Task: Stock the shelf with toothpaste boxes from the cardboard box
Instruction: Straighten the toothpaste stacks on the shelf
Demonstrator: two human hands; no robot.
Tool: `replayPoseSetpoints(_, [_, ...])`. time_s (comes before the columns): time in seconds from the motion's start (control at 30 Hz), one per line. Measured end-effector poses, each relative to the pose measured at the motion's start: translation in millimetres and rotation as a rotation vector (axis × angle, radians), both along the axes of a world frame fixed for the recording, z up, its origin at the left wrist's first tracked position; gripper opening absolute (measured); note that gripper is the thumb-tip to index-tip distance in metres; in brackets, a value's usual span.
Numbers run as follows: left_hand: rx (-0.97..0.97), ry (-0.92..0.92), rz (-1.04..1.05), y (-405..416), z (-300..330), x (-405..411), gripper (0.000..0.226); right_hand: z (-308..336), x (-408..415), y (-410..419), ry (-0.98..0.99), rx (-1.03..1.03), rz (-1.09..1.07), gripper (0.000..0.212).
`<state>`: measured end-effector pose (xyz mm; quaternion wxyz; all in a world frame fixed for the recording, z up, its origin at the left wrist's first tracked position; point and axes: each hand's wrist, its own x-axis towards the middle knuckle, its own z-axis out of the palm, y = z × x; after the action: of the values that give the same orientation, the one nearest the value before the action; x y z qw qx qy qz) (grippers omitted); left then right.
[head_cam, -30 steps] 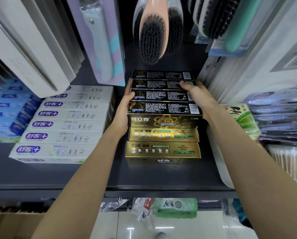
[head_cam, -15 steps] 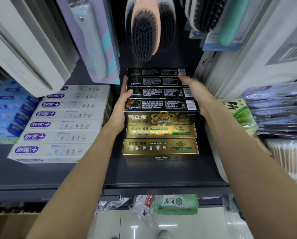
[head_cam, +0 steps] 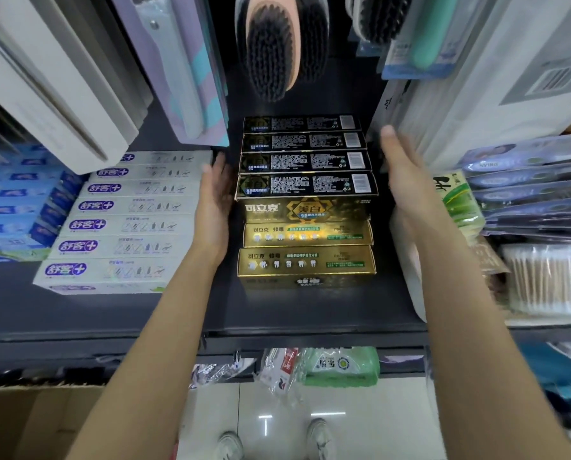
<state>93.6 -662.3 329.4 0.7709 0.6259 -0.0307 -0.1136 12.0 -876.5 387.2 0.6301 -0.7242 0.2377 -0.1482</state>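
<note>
Gold and black cartons (head_cam: 305, 200), stacked mid-shelf (head_cam: 164, 313), dead centre at twelve o'clock. Left hand (head_cam: 215, 197) flat against the stack's nine o'clock side, fingers straight, touching the end flaps, gripping nothing. Right hand (head_cam: 406, 174) off at three o'clock, fingers straight and relaxed, just beside the stack with a sliver of dark gap showing, holding nothing. Light stuff by the look of it: thin printed card, stiff along the length, easily dented at the corners, glossy enough to slide one on another. Best taken by the two short ends, palms squeezing inward, several cartons at once, never by the flimsy flaps alone. Top row black with barcodes facing up, gold fronts below facing out, lowest carton nearest the shelf lip. White boxes (head_cam: 118, 227) in a tidy stack at nine o'clock, well clear of the left wrist. Brush (head_cam: 270, 48) hanging above at twelve. Cardboard box (head_cam: 28, 423) down at seven o'clock, floor level, contents out of sight.
</note>
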Motion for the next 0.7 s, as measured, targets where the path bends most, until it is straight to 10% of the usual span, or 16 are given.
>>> replayPoseSetpoints(0.13, [0.138,-0.062,-0.026,23.4,-23.6,-31.9,0.074,-21.9,-69.1,44.4,-0.126,-0.224,-0.048,0.054])
replayPoseSetpoints(0.7, [0.128,0.034,-0.21,4.6,-28.8,-28.7,0.063,-74.6,-31.2,27.6,-0.001,0.16,0.156,0.076])
